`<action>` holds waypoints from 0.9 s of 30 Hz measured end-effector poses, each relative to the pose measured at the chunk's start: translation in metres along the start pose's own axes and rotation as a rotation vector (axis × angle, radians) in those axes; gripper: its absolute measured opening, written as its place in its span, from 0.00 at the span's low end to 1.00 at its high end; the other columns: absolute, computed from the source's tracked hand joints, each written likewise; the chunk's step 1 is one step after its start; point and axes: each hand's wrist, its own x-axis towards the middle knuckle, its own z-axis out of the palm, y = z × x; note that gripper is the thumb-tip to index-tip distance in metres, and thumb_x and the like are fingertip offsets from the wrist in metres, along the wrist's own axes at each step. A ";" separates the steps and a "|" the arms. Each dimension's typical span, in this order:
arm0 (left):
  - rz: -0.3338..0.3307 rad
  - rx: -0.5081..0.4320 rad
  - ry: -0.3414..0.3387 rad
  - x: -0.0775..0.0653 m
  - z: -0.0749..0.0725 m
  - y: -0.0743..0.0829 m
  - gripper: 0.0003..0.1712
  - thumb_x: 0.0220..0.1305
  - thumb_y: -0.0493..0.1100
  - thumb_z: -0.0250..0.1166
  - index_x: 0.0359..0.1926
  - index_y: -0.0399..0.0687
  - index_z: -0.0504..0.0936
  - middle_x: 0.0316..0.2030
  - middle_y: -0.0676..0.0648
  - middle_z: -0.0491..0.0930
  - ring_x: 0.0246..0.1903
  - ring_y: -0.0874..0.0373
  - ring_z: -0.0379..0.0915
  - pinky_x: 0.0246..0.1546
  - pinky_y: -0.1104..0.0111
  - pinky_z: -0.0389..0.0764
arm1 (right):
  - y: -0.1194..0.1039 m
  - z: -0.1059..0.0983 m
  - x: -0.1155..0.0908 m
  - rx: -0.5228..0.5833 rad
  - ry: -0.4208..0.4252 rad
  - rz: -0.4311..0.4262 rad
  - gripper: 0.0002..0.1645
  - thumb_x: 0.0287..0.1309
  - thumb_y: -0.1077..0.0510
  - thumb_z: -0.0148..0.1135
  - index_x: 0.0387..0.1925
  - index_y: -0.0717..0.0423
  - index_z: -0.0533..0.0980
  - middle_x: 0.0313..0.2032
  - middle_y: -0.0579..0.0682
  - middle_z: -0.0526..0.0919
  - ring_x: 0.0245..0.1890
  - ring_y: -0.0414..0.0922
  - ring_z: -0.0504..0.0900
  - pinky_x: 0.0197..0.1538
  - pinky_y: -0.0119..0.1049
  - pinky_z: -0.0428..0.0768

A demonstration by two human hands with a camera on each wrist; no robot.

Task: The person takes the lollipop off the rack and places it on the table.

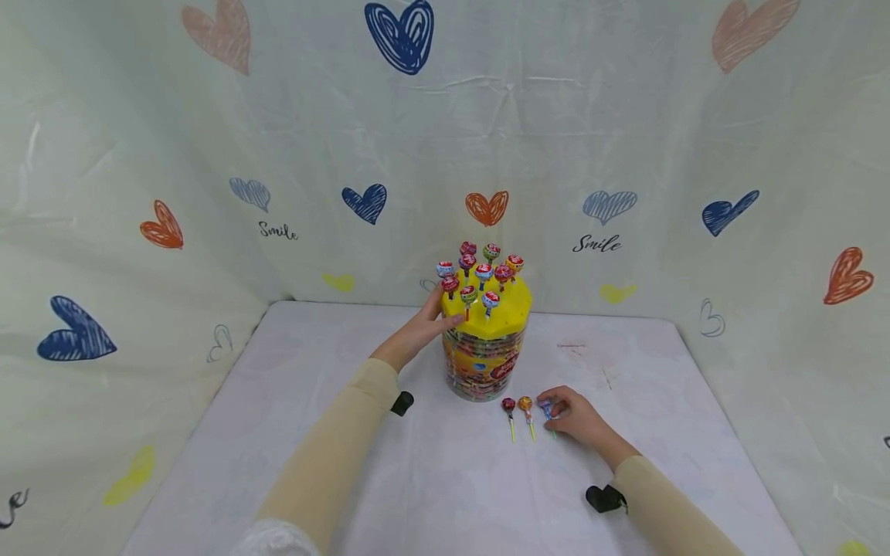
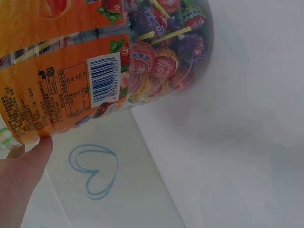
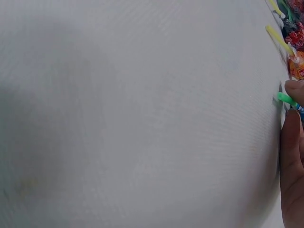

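A clear candy jar (image 1: 480, 363) full of lollipops stands on the table under a yellow lid (image 1: 494, 324). Several lollipops (image 1: 490, 303) stick upright out of this lid. My left hand (image 1: 420, 332) holds the jar's left side at the lid, thumb in front; its other fingers are mostly hidden behind. Low on the right, my right hand (image 1: 577, 417) pinches a blue-wrapped lollipop (image 1: 545, 408) at the tabletop; its green stick (image 3: 286, 99) shows in the right wrist view. To its left lie an orange lollipop (image 1: 526, 405) and a dark red lollipop (image 1: 509, 405).
A white cloth (image 1: 334, 363) covers the table. Behind it hangs a pale curtain (image 1: 542, 154) printed with hearts. The jar's orange label (image 2: 42, 90) carries a barcode in the left wrist view. Each wrist bears a black device (image 1: 605, 499).
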 end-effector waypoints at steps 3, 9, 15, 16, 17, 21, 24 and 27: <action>-0.003 -0.005 0.002 0.000 0.000 0.000 0.58 0.52 0.72 0.66 0.75 0.81 0.39 0.77 0.56 0.38 0.75 0.51 0.29 0.66 0.35 0.41 | 0.002 0.001 0.000 -0.004 0.009 -0.005 0.26 0.46 0.71 0.73 0.49 0.58 0.78 0.35 0.49 0.77 0.34 0.46 0.74 0.35 0.35 0.76; -0.006 -0.004 0.007 0.000 0.000 0.000 0.58 0.52 0.72 0.66 0.75 0.82 0.39 0.77 0.56 0.38 0.75 0.50 0.29 0.65 0.35 0.41 | 0.006 0.004 0.001 0.013 0.028 -0.012 0.26 0.46 0.70 0.74 0.50 0.56 0.78 0.33 0.48 0.78 0.33 0.45 0.75 0.35 0.35 0.76; -0.013 -0.002 0.010 0.000 0.000 0.000 0.57 0.53 0.71 0.66 0.75 0.81 0.39 0.77 0.56 0.38 0.75 0.50 0.29 0.66 0.35 0.40 | 0.006 0.006 0.001 0.028 0.025 -0.013 0.27 0.47 0.68 0.74 0.52 0.56 0.78 0.32 0.49 0.78 0.31 0.45 0.75 0.34 0.35 0.75; -0.013 -0.003 0.009 0.000 0.000 0.000 0.57 0.53 0.71 0.66 0.75 0.81 0.39 0.77 0.55 0.38 0.75 0.50 0.29 0.66 0.36 0.40 | 0.006 0.006 0.001 0.027 0.028 -0.012 0.27 0.47 0.68 0.74 0.52 0.55 0.78 0.32 0.49 0.79 0.31 0.45 0.75 0.35 0.35 0.75; -0.013 -0.003 0.010 0.001 0.001 0.000 0.57 0.53 0.71 0.66 0.75 0.80 0.39 0.77 0.55 0.38 0.75 0.50 0.29 0.66 0.36 0.40 | 0.006 0.006 0.001 0.028 0.032 -0.010 0.27 0.47 0.67 0.74 0.52 0.55 0.78 0.33 0.49 0.79 0.31 0.45 0.75 0.35 0.35 0.75; -0.017 -0.003 0.010 0.001 0.001 0.001 0.58 0.54 0.70 0.66 0.75 0.79 0.38 0.77 0.55 0.37 0.75 0.50 0.28 0.66 0.36 0.40 | 0.004 0.003 0.001 0.035 0.041 0.004 0.27 0.47 0.67 0.74 0.51 0.55 0.79 0.33 0.49 0.79 0.30 0.45 0.76 0.36 0.35 0.75; -0.019 0.000 0.010 0.000 0.001 0.001 0.58 0.54 0.70 0.66 0.75 0.79 0.38 0.77 0.55 0.37 0.75 0.50 0.29 0.66 0.36 0.40 | 0.002 0.001 0.000 0.038 0.043 0.002 0.27 0.47 0.68 0.74 0.51 0.56 0.78 0.31 0.49 0.79 0.29 0.45 0.76 0.36 0.37 0.75; -0.013 0.005 0.008 0.000 0.000 0.001 0.57 0.53 0.71 0.66 0.75 0.80 0.38 0.77 0.55 0.38 0.75 0.50 0.29 0.66 0.35 0.40 | -0.006 -0.005 -0.002 0.044 0.050 0.004 0.26 0.49 0.69 0.71 0.53 0.58 0.78 0.30 0.50 0.79 0.30 0.46 0.76 0.36 0.37 0.76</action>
